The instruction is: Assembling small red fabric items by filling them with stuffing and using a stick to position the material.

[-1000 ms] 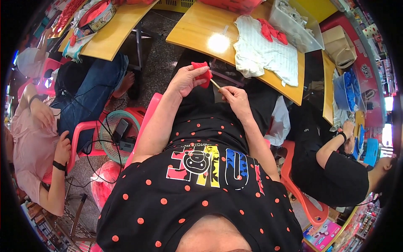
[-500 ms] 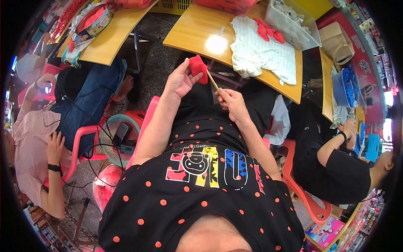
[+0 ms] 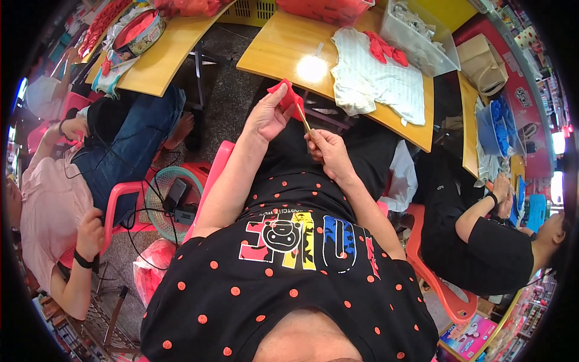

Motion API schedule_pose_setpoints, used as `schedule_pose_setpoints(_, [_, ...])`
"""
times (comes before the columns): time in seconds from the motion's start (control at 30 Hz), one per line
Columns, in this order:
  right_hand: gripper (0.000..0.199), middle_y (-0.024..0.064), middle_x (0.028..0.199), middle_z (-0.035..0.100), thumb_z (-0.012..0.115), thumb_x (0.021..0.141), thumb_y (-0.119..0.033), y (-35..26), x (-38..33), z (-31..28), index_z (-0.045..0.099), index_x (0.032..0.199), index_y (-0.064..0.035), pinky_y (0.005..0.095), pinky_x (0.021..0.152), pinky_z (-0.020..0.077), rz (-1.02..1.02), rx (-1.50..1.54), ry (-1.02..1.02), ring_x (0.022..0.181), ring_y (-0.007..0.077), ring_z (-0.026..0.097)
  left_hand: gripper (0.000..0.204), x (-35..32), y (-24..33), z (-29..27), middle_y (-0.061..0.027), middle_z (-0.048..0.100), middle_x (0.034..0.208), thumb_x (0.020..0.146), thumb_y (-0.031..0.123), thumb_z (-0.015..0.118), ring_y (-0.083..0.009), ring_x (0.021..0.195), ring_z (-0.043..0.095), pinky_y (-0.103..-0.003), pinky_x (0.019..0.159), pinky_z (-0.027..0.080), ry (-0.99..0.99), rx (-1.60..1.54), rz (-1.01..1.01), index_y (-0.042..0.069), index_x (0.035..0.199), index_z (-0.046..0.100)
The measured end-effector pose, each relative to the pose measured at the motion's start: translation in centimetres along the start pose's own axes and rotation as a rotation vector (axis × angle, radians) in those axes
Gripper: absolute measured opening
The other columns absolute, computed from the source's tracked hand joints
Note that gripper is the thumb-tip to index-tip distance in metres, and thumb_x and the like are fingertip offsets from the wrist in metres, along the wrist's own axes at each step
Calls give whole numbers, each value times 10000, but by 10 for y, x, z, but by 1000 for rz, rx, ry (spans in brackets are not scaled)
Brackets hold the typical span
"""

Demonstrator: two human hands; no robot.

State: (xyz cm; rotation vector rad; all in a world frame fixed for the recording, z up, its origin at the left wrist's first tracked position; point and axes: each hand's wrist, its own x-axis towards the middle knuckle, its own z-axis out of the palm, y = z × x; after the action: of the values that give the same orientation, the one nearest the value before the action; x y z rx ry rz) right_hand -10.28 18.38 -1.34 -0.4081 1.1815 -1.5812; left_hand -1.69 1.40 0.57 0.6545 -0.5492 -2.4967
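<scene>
Above my lap, just short of the table edge, my left hand (image 3: 269, 118) pinches a small red fabric piece (image 3: 290, 98) between thumb and fingers. My right hand (image 3: 330, 152) is closed around the lower end of a thin, wooden-looking stick (image 3: 304, 116). The stick slants up and left, its far end against the lower right side of the red piece. Whether the tip is inside the fabric or only touching it, I cannot tell.
Ahead stands a wooden table (image 3: 283, 45) with a striped white cloth (image 3: 380, 78), small red pieces (image 3: 385, 48) and a clear plastic bin (image 3: 419, 39). Co-workers sit at left (image 3: 57, 199) and right (image 3: 482, 241). A green basket (image 3: 158, 202) with cables is left of my chair.
The red piece has turned and looks narrower, and the stick stands a little steeper against it. My right hand has shifted slightly downward. The left co-worker's near hand has lifted and closed.
</scene>
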Motion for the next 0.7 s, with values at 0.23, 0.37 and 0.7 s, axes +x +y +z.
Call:
schedule_pose_setpoints(0.23, [235,-28,640,486,528,944,-224,-2,-2,5,597,879,-8,170,419,232,-1,142,-53,464,18,314,157,1,-7,7,13,660,900,849,231,665,-122,834,633,-260,749,520,-81,-27,-20,124,959,631])
schedule_pose_setpoints(0.37, [235,-30,641,487,534,940,-231,-3,1,-1,592,878,-12,170,420,229,67,151,-73,459,20,311,157,0,-6,4,10,662,907,851,233,663,-129,835,636,-270,751,521,-62,-27,1,125,960,631])
schedule_pose_setpoints(0.7, [227,-33,635,489,545,934,-227,-5,0,-2,598,876,-14,173,413,225,87,101,-52,449,20,307,198,1,-8,-4,24,662,953,833,272,679,-145,889,630,-297,789,516,-24,-118,-17,136,973,643])
